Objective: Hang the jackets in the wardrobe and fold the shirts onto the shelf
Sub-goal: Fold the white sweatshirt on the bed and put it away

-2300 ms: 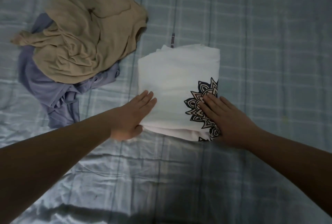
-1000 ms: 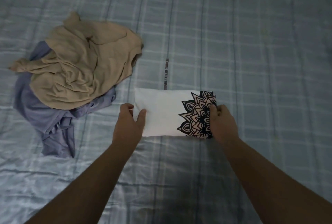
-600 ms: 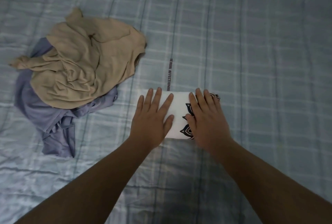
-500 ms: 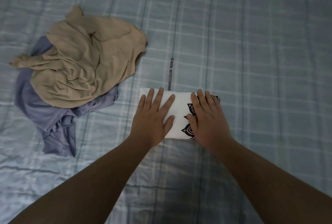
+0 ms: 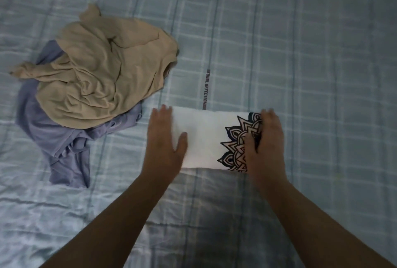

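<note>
Lying between both hands' grip: white shirt (image 5: 206, 138)

Both forearms are cut off by the bottom edge at six o'clock. The left hand (image 5: 164, 140) covers the nine o'clock end of the folded white shirt (image 5: 206, 138); its fingertips are motion-blurred. The right hand (image 5: 266, 140) hides the three o'clock part of the black print (image 5: 236, 143). The tan garment (image 5: 101, 78) conceals most of the purple garment (image 5: 60, 136) beneath.
</note>
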Demonstrator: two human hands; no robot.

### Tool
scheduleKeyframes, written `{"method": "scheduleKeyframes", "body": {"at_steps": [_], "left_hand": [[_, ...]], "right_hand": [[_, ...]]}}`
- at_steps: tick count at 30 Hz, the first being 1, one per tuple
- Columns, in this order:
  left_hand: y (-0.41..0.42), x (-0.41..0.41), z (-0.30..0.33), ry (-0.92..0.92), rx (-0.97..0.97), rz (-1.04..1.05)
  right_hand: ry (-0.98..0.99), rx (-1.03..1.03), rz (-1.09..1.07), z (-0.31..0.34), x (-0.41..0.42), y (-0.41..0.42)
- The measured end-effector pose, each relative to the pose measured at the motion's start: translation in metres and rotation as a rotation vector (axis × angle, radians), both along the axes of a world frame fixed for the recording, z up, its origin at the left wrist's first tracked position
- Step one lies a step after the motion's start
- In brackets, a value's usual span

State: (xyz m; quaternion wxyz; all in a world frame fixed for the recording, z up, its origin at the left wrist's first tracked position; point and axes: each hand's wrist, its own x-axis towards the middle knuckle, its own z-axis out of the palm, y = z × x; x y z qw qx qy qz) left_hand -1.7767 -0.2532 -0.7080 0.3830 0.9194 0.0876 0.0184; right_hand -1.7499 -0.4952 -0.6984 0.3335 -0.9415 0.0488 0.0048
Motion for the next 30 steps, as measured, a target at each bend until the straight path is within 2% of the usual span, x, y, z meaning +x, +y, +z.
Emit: {"method": "scheduleKeyframes", "body": {"at_steps": [2,4,6,8,10,12,15,19,23,27,30], "left_hand": [[0.009,-0.008,0.006,0.160,-0.238,0.321],[0.011,-0.011,0.010,0.456,-0.366,0.506],[0.011,-0.011,0.009,0.608,-0.447,0.470],[0.011,-0.008,0.007,0.646,-0.534,0.415],[0.011,0.001,0.007,0.689,-0.568,0.459],[0.013,0.010,0.006,0.720,-0.603,0.495],[0.014,0.014,0.008,0.793,-0.704,0.518],[0.016,0.002,0.004,0.725,-0.825,0.494],[0.012,-0.021,0.015,0.580,-0.818,0.511],[0.008,-0.054,0.054,0.476,-0.777,0.537],[0.002,-0.093,0.109,0.401,-0.791,0.522]], "right_hand": [[0.213,0.234,-0.302,-0.003,-0.005,-0.001],[0.424,0.426,-0.508,-0.004,-0.010,-0.001],[0.529,0.400,-0.527,-0.001,-0.012,0.000],[0.568,0.338,-0.502,0.003,-0.010,-0.001],[0.637,0.337,-0.507,0.006,-0.006,-0.004],[0.704,0.419,-0.538,0.011,0.000,-0.006],[0.701,0.618,-0.566,0.019,0.002,-0.008],[0.650,0.729,-0.531,0.019,-0.007,-0.011],[0.615,0.770,-0.430,0.022,-0.021,-0.014],[0.626,0.832,-0.350,0.057,-0.044,-0.018],[0.617,0.844,-0.258,0.109,-0.067,-0.023]]}}
